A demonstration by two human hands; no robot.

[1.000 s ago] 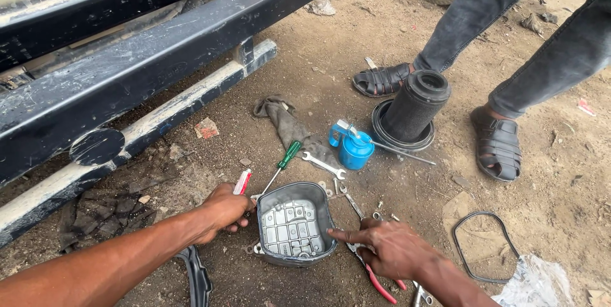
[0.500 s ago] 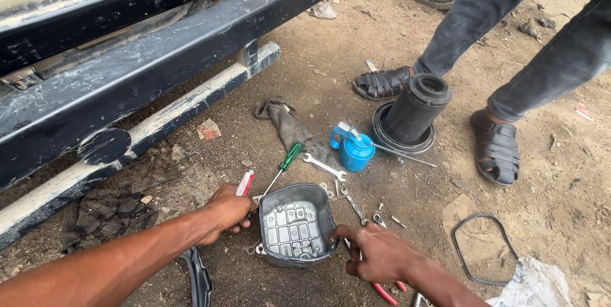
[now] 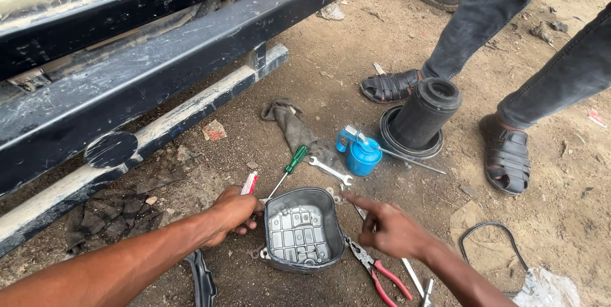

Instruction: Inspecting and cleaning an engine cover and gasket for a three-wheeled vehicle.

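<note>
A dark metal cover (image 3: 299, 234) with a ribbed silver inside lies open side up on the dirt. My left hand (image 3: 232, 214) grips its left rim. My right hand (image 3: 388, 227) hovers over the cover's right side, holding nothing, with the index finger stretched toward the upper left and the other fingers curled. Red-handled pliers (image 3: 382, 275) lie just below that hand. A green-handled screwdriver (image 3: 296, 159) and a small spanner (image 3: 330, 171) lie beyond the cover.
A blue oil can (image 3: 363, 154), a grey rag (image 3: 289, 125) and a black ribbed cylinder (image 3: 425, 113) sit farther out. Another person's sandalled feet (image 3: 508, 154) stand at the right. A black vehicle bumper (image 3: 159, 71) fills the upper left. A black gasket loop (image 3: 493, 249) lies at the right.
My right hand has lifted off the cover's right edge and now points with its index finger. My left hand stays on the left rim.
</note>
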